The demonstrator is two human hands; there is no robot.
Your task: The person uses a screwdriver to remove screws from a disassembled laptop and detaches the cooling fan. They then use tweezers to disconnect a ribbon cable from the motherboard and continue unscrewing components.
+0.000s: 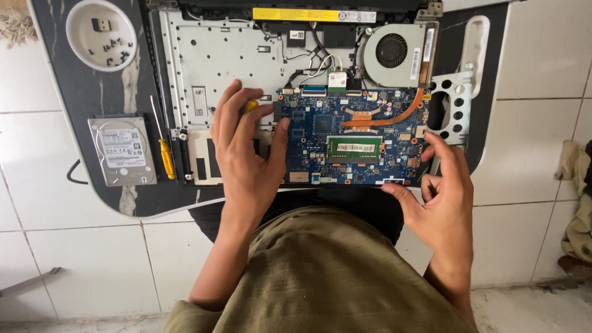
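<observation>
Right hand (441,188), fingers spread and grasping nothing, is touching the near right corner of the blue rectangular laptop motherboard (351,139). Left hand (246,154), fingers released, is pressing flat on its left edge. Beyond the motherboard is sitting a round grey cooling fan (392,52).
</observation>
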